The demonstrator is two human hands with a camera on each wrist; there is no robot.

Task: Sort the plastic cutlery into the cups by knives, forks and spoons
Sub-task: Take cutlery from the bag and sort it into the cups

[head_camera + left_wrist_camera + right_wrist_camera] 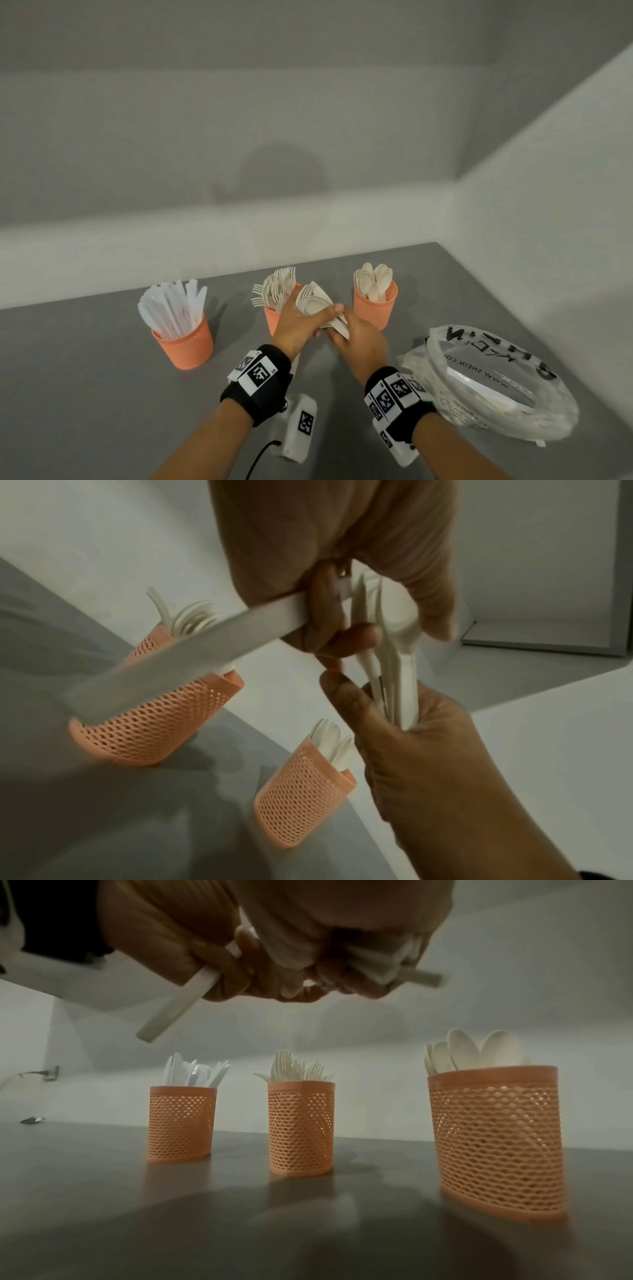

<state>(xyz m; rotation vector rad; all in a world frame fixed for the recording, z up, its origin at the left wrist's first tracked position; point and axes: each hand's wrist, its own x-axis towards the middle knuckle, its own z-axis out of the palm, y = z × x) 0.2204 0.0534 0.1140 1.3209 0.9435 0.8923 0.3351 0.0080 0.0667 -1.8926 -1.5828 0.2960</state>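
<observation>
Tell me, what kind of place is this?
Probably a plain indoor work corner, not a working kitchen: a bare grey table against blank white walls, holding only three orange mesh cups and a plastic bag.

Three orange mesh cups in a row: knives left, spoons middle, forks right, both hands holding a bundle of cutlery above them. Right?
Not quite: the middle and right are swapped. The head view shows the knives cup left, forks cup middle, spoons cup right. The rest holds: the left hand and right hand grip a cutlery bundle above them.
</observation>
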